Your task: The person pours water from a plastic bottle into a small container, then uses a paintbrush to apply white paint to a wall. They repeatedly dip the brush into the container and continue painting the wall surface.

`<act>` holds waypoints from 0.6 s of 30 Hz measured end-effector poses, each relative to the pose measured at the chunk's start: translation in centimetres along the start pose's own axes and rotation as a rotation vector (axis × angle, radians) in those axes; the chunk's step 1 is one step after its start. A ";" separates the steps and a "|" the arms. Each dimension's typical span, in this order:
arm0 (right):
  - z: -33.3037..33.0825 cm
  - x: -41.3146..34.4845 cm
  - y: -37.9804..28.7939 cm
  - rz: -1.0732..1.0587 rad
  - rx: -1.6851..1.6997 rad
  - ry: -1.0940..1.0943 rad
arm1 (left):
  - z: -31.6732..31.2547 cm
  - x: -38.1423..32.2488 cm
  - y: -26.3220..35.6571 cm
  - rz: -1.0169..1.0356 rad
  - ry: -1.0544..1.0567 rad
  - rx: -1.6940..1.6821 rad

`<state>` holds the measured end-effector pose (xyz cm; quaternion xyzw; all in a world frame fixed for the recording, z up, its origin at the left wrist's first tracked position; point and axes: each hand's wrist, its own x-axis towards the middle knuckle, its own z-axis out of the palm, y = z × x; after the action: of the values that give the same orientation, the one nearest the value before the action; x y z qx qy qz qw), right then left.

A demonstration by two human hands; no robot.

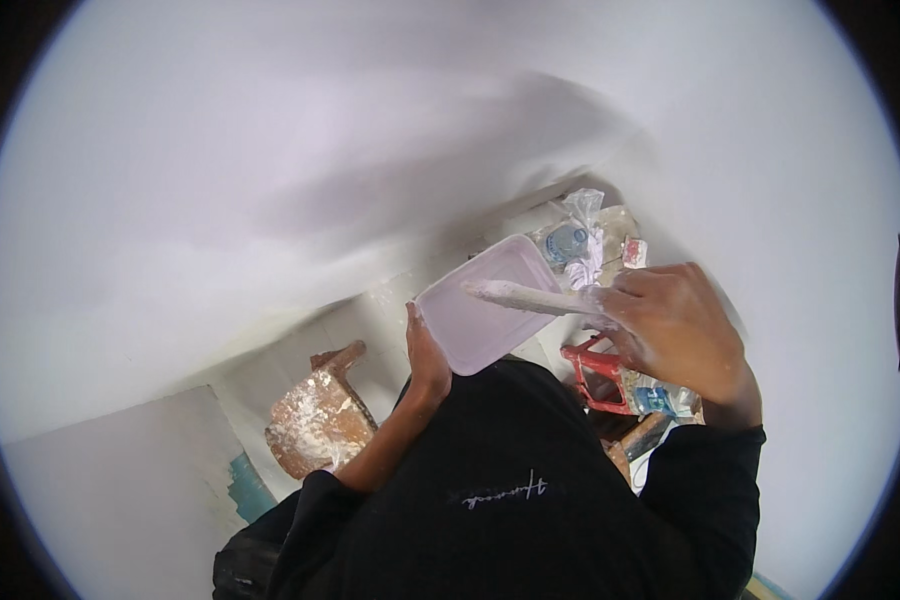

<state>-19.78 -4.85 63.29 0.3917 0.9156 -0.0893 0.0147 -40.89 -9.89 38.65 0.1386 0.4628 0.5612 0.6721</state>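
Observation:
My left hand [429, 356] grips the near left side of a rectangular plastic tub [461, 366], holding it in front of my chest. Most of its fingers are hidden behind the tub. The tub has rounded corners and looks pale lilac inside; how much paint it holds I cannot tell. A flat brush [529, 298], seen nearly edge-on and caked with whitish paint, is held in my right hand [667, 322]. Its tip reaches over the tub's opening, though whether it touches the inside is unclear. Pale smears mark the right fingers.
Pale walls [270, 135] meet in a corner ahead. Low on the left stands a paint-spattered wooden chair [319, 420]. A clear plastic bottle [566, 244] and a crumpled plastic bag [585, 206] lie beyond the tub. A red plastic stool [604, 371] is below my right hand.

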 end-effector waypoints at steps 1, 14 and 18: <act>0.5 0.3 -0.1 0.004 -0.015 -0.040 | 0.0 0.0 -0.1 -0.006 0.017 -0.011; 8.5 -3.0 2.4 0.430 0.545 0.000 | -0.8 1.3 -1.9 0.070 0.067 -0.034; 12.4 -4.1 3.1 0.314 0.728 0.160 | -0.1 1.7 -1.2 0.103 0.053 -0.051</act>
<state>-15.19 -7.84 51.04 0.5121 0.7515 -0.3736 -0.1829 -40.30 -8.84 37.01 0.1301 0.4584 0.6102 0.6329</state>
